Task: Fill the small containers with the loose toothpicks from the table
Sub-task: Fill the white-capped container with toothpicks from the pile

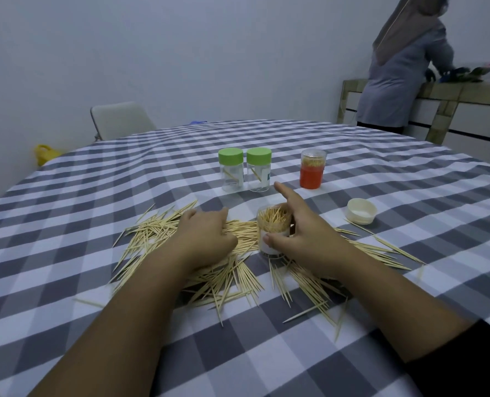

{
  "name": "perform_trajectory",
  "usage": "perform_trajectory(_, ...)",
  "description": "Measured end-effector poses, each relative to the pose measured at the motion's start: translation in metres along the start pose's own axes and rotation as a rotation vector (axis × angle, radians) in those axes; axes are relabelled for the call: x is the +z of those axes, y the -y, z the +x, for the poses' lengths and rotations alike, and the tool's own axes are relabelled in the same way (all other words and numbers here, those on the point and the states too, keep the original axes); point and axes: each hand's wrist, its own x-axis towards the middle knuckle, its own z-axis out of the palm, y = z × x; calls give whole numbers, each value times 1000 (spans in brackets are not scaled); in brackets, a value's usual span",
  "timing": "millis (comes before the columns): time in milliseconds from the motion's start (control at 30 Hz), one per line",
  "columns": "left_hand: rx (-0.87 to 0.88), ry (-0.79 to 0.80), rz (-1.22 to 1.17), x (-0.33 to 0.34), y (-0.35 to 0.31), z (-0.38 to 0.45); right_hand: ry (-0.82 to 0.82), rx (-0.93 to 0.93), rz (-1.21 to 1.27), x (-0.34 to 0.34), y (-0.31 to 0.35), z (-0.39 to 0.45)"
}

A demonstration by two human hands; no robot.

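Loose toothpicks (232,279) lie scattered over the checked tablecloth (266,353) in front of me. A small clear container (273,226), open on top and packed with upright toothpicks, stands in the middle of the pile. My right hand (303,233) wraps around its right side, thumb on the white label, index finger pointing up and away. My left hand (206,236) rests palm down on the toothpicks just left of the container, fingers curled over a bunch of them.
Two clear jars with green lids (230,173) (259,173), nearly empty, stand behind the pile. An orange-labelled jar (312,172) full of toothpicks is to their right. A white lid (361,211) lies upside down at right. A person stands at a counter at the back right.
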Motion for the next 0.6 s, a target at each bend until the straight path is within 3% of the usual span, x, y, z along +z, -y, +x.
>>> perform_trajectory(133, 69, -29, 192, 5, -6, 2, -5, 0, -26, -2, 0, 0)
perform_trajectory(267, 127, -161, 300, 10, -2, 7, -8, -15, -55, -1, -2, 2)
perform_trajectory(600, 4, -319, -134, 6, -6, 4, -3, -35, -45, -1, -4, 3)
